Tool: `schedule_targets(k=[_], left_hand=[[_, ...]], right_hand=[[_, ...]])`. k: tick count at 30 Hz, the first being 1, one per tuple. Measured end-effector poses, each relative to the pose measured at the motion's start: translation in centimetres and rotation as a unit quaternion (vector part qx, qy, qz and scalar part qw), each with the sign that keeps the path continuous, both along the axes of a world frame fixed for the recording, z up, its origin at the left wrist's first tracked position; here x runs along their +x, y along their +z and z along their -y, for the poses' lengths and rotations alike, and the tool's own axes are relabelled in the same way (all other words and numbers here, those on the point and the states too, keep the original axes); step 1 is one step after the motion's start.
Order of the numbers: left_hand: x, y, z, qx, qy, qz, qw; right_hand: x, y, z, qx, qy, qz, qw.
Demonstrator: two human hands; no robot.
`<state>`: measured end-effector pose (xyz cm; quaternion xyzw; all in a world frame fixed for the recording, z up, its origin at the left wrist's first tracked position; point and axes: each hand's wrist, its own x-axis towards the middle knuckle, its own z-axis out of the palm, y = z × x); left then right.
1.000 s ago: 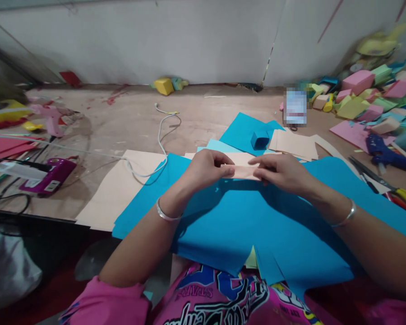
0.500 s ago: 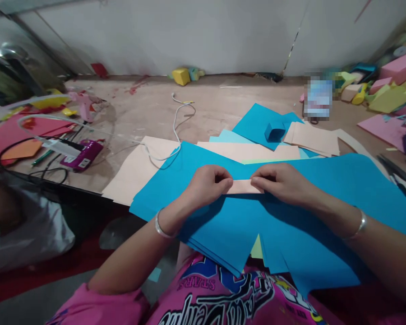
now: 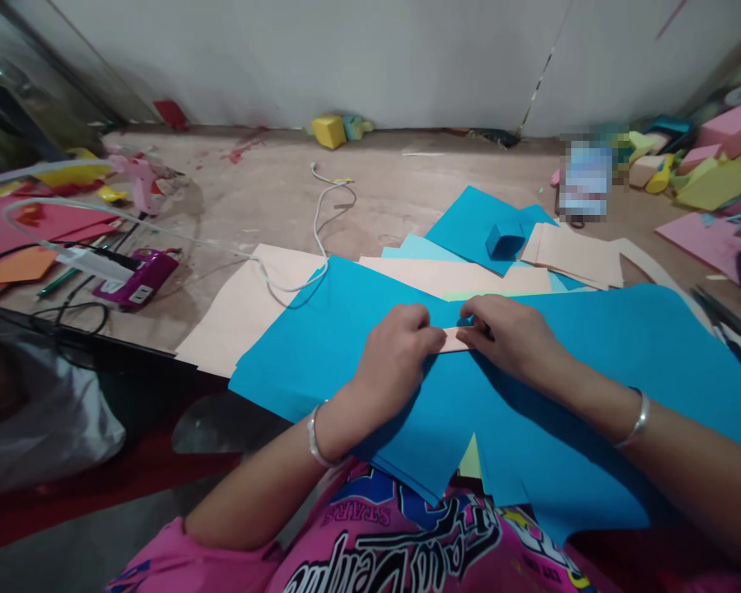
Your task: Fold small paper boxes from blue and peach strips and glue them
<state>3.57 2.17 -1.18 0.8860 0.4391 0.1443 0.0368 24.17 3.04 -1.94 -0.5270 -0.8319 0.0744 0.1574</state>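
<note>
Between both hands a narrow folded strip of peach paper (image 3: 455, 340) lies over the blue paper sheets (image 3: 321, 346). My left hand (image 3: 401, 342) is closed with its fingers pressed on the strip's left part, covering that end. On the right end, my right hand (image 3: 500, 333) pinches the strip between thumb and fingers. Only a short middle piece of the strip shows between them. Beyond the hands a small folded blue paper piece (image 3: 505, 240) stands on a blue sheet, beside a stack of peach paper pieces (image 3: 574, 255).
A white cable (image 3: 318, 222) crosses the table toward a purple power socket (image 3: 137, 280) at left. A pink glue gun (image 3: 139, 183) and red paper (image 3: 43, 235) lie farther left. Scissors (image 3: 725, 317) lie at right, near pink paper (image 3: 701, 240). A blurred phone-like object (image 3: 586, 179) stands at back right.
My left hand has slid right along the peach strip, closer to my right hand, so less of the strip shows. My right hand's fingers have lifted slightly. The view has shifted a little.
</note>
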Motion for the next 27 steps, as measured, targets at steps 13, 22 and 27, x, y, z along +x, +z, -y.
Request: schedule_targets(k=[13,22,27], left_hand=[[0.6,-0.1,1.7,0.038,0.009,-0.07,0.997],[1.0,0.1,1.7,0.039,0.007,-0.096,0.995],[1.6,-0.1,2.1,0.059,0.004,-0.133,0.989]], right_hand=[[-1.9,1.3,2.9,0.183,0.096,0.277,0.938],[-1.6,2.8,3.1,0.196,0.06,0.281,0.938],[-2.3,1.1,3.4,0.198,0.113,0.257,0.939]])
